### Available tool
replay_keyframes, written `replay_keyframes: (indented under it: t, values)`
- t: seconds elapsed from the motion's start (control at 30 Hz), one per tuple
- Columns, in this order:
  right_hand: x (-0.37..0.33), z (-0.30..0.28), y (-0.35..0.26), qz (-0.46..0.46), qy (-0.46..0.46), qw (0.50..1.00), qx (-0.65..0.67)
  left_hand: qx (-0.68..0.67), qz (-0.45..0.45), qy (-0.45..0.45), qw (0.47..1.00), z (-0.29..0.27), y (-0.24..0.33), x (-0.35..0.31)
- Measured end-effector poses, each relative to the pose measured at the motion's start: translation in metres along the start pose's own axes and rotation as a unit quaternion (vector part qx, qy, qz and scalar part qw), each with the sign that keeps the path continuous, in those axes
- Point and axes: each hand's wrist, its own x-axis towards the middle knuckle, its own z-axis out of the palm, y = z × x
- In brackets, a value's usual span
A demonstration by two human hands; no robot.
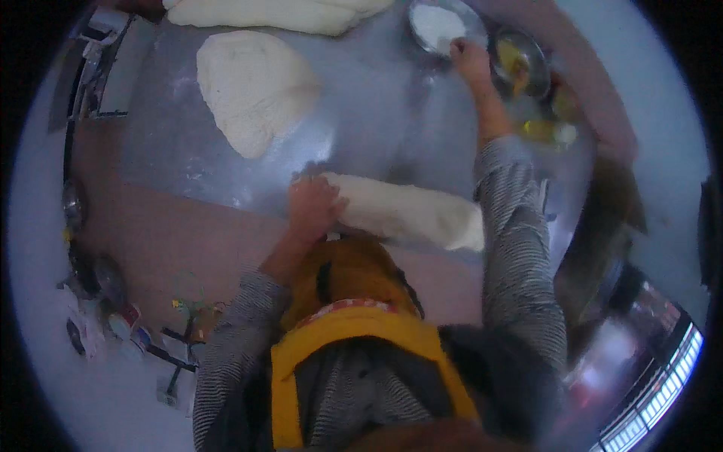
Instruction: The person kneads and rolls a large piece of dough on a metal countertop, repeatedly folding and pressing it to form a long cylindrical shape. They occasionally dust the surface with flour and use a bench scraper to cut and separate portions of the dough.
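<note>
One dough roll (pixel 407 211), seemingly shaped, we grasp with our left hand (pixel 313 205); far-left lump (pixel 252 87) looks unrolled; right hand (pixel 471 62) at far-right bowl (pixel 469 16), grip unclear.

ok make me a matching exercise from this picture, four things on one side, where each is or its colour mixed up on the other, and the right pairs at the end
Column one
1. left hand
2. right hand
3. apron
4. wide piece of dough

Column two
A. at the bowl of white powder
B. flat on the metal table, beyond the dough roll
C. at the left end of the dough roll
D. yellow

Right pairs: 1-C, 2-A, 3-D, 4-B
</note>
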Motion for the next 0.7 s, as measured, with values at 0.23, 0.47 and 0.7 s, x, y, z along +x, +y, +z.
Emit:
replay_keyframes:
  t: [0.23,0.47,0.7]
  values:
    - [0.09,0.086,0.005,-0.134,-0.06,0.988,-0.039,-0.047,-0.076,0.128,0.988,-0.027,0.022,-0.038]
    - [0.063,0.019,0.0,0.05,-0.137,0.982,0.117,-0.084,-0.033,0.091,0.992,-0.049,0.034,0.017]
    - [-0.16,-0.119,0.023,0.26,-0.145,0.824,0.482,-0.056,0.195,-0.133,0.97,0.025,0.093,0.069]
